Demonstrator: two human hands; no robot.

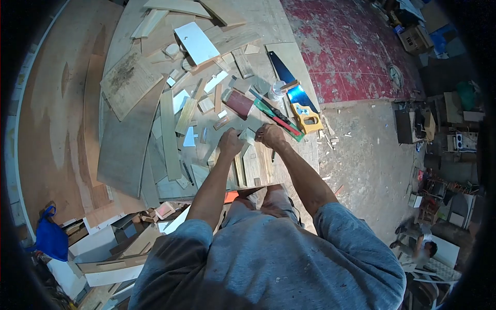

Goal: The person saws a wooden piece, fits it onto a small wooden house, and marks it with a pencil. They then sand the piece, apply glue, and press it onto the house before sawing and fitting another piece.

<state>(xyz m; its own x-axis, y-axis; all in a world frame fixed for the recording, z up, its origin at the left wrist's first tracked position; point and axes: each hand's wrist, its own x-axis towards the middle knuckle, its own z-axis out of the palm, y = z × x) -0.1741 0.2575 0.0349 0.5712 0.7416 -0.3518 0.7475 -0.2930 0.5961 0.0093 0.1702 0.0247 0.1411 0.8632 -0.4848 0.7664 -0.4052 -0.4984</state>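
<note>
You reach forward with both bare forearms (305, 175) converging ahead of your torso (279, 253), left hand (231, 142) and right hand (270, 137) nearly level, slightly apart, fingers curled, backs turned upward.

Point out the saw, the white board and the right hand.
Saw (300, 97): head view, on the blade, towards its handle end.
White board (198, 44): head view, near the middle of its upper face.
Right hand (272, 137): head view, on the back of the hand.

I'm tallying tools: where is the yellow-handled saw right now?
In the head view, the yellow-handled saw lies along the right edge of the worktable, beside the white container, beyond the right hand.
</note>
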